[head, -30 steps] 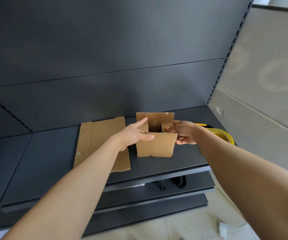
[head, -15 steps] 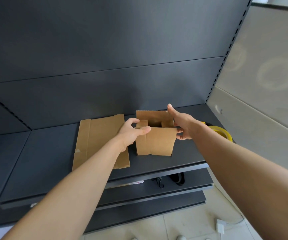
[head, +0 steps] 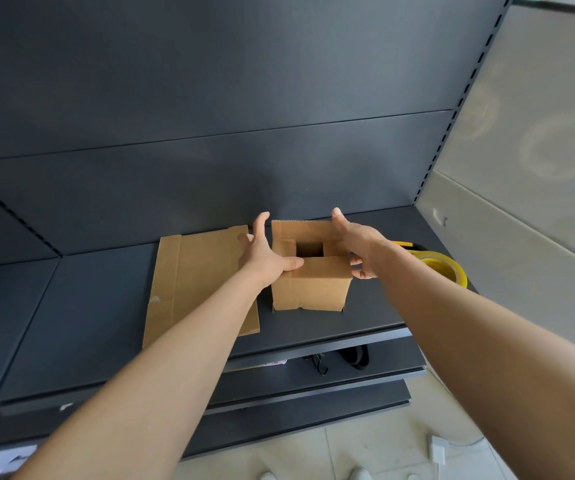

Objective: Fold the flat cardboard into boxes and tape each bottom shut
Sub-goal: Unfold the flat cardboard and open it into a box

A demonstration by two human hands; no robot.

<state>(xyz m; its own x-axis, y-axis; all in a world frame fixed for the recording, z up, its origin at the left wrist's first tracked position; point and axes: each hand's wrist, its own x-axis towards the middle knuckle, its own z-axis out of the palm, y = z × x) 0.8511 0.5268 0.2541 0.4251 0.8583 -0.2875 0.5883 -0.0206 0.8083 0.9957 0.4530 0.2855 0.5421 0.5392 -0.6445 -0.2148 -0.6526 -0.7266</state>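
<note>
A dark grey shelf (head: 71,323) is running across the scene at about waist height, with a dark panelled wall rising behind it.

Toward the left of the middle, a sheet of flat cardboard (head: 196,282) is lying on the shelf, its far edge near the back wall and its near corner partly hidden under the person's left forearm.

Just right of the sheet, the left hand (head: 265,254) is reaching in. Its fingers are stretching straight up along the left side of a half-formed box (head: 310,282), and its thumb is lying flat across the top left corner of the near face. The hand is released, pressing rather than clenching.

The box is standing upright on the shelf between the two hands, near the front edge. Two small side flaps are folding inward at its top, leaving a dark square opening between them, and the far flap is standing up behind.

The right hand (head: 358,247) is meeting the right side of the box. Its forefinger is pointing straight up beside the far flap, and its lower fingers are curling against the right wall; I cannot tell whether they are grasping it.

Further right, a yellow tape roll (head: 445,268) is resting on the shelf, apart from the box.
</note>
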